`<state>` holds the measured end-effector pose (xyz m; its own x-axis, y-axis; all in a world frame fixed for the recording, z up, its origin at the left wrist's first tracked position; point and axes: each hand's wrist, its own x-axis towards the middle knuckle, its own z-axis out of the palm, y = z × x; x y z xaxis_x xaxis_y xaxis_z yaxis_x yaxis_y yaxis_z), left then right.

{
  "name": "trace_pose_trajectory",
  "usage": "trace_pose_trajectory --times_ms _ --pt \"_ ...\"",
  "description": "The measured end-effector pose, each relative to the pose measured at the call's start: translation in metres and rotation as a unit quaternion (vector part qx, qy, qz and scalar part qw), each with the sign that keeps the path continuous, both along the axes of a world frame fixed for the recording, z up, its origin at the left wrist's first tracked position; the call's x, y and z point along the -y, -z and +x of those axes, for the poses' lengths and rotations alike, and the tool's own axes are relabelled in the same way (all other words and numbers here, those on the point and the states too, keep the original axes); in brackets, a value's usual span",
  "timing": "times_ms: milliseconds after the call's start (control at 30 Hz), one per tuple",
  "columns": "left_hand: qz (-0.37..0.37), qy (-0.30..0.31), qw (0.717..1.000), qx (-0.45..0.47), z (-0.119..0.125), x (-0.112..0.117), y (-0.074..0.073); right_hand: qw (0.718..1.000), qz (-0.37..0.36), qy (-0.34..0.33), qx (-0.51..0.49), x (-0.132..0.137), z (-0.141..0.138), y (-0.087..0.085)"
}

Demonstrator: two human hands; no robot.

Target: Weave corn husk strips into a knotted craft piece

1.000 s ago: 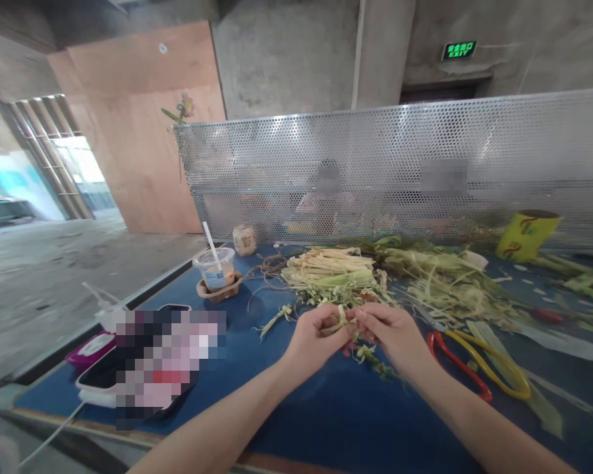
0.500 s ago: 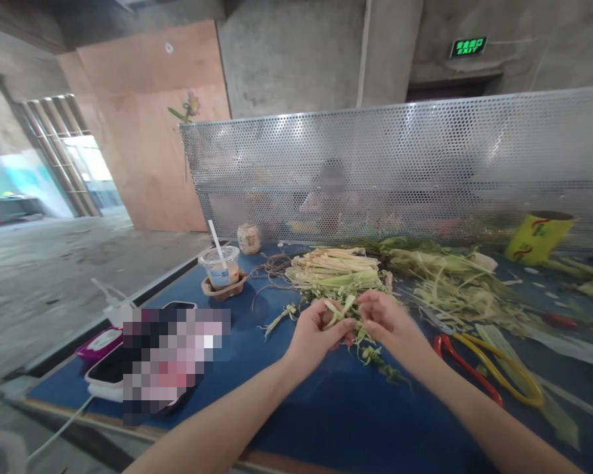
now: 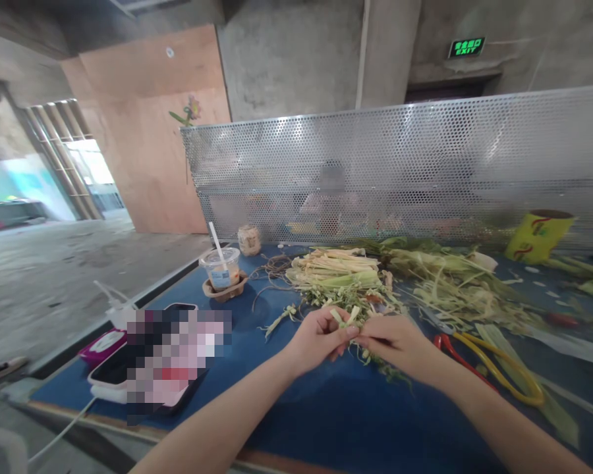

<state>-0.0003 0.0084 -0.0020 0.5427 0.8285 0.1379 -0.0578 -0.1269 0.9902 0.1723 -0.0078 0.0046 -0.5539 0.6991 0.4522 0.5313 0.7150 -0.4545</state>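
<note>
My left hand point(image 3: 321, 339) pinches a pale green strip of plant husk point(image 3: 348, 317), its two loose ends sticking up between the hands. My right hand point(image 3: 393, 342) meets it at the fingertips, closed on the lower part of the same strip; my fingers hide where it is gripped. Behind and below the hands lie small knotted green pieces point(image 3: 336, 294). Beyond them rests a bundle of pale husk strips point(image 3: 336, 266). One knotted piece with a tail point(image 3: 280, 320) lies alone to the left.
Scissors with red and yellow handles point(image 3: 504, 368) lie at right, near loose husks point(image 3: 459, 289) and a yellow roll point(image 3: 538, 237). On the left are a drink cup point(image 3: 221, 271) in a cardboard holder, phones point(image 3: 109, 370) and a purple box point(image 3: 99, 345). A perforated metal screen point(image 3: 286, 178) borders the back.
My right hand has moved down and left, from apart with its fingers curled, to touch my left fingertips and close on the strip. The left hand stays nearly in place.
</note>
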Motion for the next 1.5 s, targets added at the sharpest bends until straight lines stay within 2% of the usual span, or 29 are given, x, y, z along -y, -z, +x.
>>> trace_pose_trajectory --times_ms 67,167,300,367,433,533,633,700,800,900,1033,1100,1200,1267,1333,1433,1500 --pt "0.002 0.0 1.0 0.004 0.0 0.001 -0.001 1.0 0.011 -0.006 0.017 -0.001 0.003 -0.002" --pt "0.003 -0.01 1.0 0.025 0.001 0.002 0.001 1.0 -0.011 -0.009 0.023 -0.002 0.007 -0.003" --pt "-0.029 0.016 0.999 0.029 0.0 -0.001 0.003 0.993 -0.117 -0.003 -0.001 -0.004 0.008 -0.002" --pt "-0.036 0.015 0.999 0.031 0.001 -0.001 0.003 0.982 -0.185 -0.007 -0.034 -0.003 0.006 0.0" --pt "-0.024 -0.018 0.999 0.023 0.002 -0.001 0.002 0.97 -0.224 -0.018 -0.088 -0.002 0.001 0.004" --pt "0.011 -0.063 0.998 0.006 0.004 0.002 0.001 0.952 -0.244 -0.033 -0.183 -0.001 -0.011 0.012" --pt "0.034 -0.059 0.998 0.008 0.007 0.004 0.004 0.931 -0.261 -0.034 -0.252 -0.004 -0.021 0.021" --pt "0.036 -0.04 0.999 0.007 0.008 0.003 0.007 0.929 -0.257 -0.015 -0.266 -0.006 -0.024 0.025" --pt "0.045 -0.017 0.998 -0.029 0.007 0.002 0.011 0.945 -0.217 0.04 -0.241 -0.005 -0.025 0.025" --pt "0.108 -0.044 0.988 -0.101 0.002 0.0 0.01 0.959 -0.171 0.05 -0.219 -0.001 -0.025 0.019" --pt "0.22 -0.105 0.955 -0.169 -0.001 0.0 0.007 0.965 -0.125 0.085 -0.212 0.004 -0.026 0.014" --pt "0.242 -0.125 0.946 -0.175 0.0 0.0 0.006 0.966 -0.102 0.109 -0.209 0.005 -0.028 0.014" --pt "0.234 -0.134 0.95 -0.157 0.001 0.0 0.006 0.962 -0.102 0.124 -0.22 0.004 -0.03 0.015" --pt "0.22 -0.12 0.958 -0.138 0.001 -0.001 0.007 0.956 -0.125 0.117 -0.238 0.003 -0.03 0.015" --pt "0.204 -0.1 0.967 -0.12 0.0 -0.001 0.007 0.946 -0.187 0.088 -0.251 0.001 -0.028 0.017" --pt "0.166 -0.089 0.978 -0.09 -0.001 -0.002 0.008 0.906 -0.315 0.022 -0.281 -0.004 -0.023 0.02" --pt "0.15 -0.089 0.982 -0.076 -0.001 -0.002 0.009 0.884 -0.347 0.001 -0.314 -0.009 -0.019 0.023"
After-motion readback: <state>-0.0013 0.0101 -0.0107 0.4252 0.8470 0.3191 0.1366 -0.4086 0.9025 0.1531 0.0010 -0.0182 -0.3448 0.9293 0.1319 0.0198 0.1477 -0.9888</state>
